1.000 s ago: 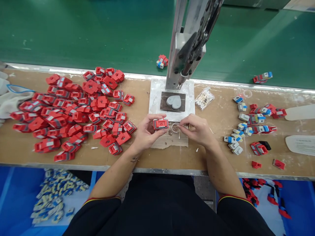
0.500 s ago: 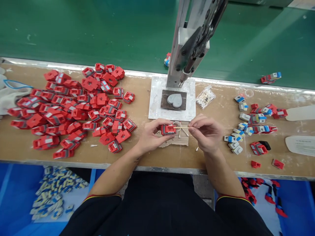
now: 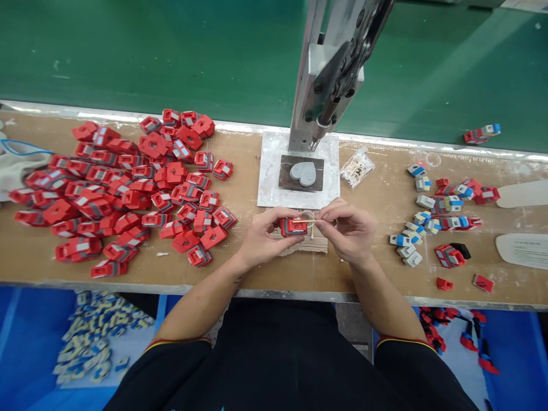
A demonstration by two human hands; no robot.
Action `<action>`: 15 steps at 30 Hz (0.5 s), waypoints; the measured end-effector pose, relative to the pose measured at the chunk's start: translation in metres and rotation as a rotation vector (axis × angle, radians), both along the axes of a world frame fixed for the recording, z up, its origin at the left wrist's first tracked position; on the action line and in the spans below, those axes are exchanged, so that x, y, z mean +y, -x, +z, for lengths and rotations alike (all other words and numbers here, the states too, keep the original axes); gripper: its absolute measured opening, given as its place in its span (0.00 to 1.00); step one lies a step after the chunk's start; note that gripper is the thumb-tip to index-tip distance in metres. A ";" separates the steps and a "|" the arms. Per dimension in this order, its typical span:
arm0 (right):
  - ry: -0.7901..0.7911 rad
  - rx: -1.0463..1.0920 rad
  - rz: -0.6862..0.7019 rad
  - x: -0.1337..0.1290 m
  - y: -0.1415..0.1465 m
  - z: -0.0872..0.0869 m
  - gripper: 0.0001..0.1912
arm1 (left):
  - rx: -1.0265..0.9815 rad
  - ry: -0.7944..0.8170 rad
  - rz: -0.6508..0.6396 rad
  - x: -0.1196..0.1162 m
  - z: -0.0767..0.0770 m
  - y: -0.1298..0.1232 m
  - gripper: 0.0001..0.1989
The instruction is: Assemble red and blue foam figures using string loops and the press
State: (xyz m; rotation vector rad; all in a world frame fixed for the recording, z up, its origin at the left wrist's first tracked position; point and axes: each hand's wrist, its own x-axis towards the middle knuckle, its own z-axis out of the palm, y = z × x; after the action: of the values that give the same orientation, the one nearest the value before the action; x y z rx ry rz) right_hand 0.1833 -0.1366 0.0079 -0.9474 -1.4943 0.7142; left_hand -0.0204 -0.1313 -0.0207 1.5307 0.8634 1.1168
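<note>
My left hand (image 3: 264,237) is closed around a red plastic toy part (image 3: 295,227) with a hollow in its upper face, pinched between thumb and fingers. In my right hand (image 3: 349,229) the fingertips grip a thin cotton swab (image 3: 309,221). The swab lies nearly level, its far end at the upper face of the red part; that tip is too small to make out. Below both hands is a torn piece of cardboard (image 3: 314,244) with a white ring-like item and swabs on it, partly covered by the hands.
A hand press (image 3: 308,91) stands ahead, a grey heart-shaped block (image 3: 307,173) on its base. A bag of cotton swabs (image 3: 357,168) lies beside it. Red parts (image 3: 139,200) are heaped at left; small white-and-blue parts (image 3: 423,219) lie at right. Blue bins (image 3: 25,342) sit below the table edge.
My right hand has moved left toward the red part, carrying the cotton swab further over its upper face. The left hand keeps its grip almost in place. The view has shifted slightly.
</note>
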 end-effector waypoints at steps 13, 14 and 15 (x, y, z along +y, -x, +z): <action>-0.107 -0.131 -0.030 0.001 -0.012 0.011 0.07 | -0.018 -0.025 0.021 0.002 -0.002 0.002 0.18; -0.094 -0.129 -0.030 0.001 -0.015 0.011 0.07 | -0.014 -0.027 0.021 0.002 -0.002 0.002 0.18; -0.080 -0.122 -0.035 0.001 -0.018 0.011 0.07 | -0.013 -0.031 0.025 0.003 -0.002 0.002 0.18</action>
State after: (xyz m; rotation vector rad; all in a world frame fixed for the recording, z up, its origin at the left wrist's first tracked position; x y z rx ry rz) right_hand 0.2010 -0.1353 0.0189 -0.9685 -1.5974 0.5757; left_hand -0.0223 -0.1287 -0.0229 1.5407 0.8620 1.1614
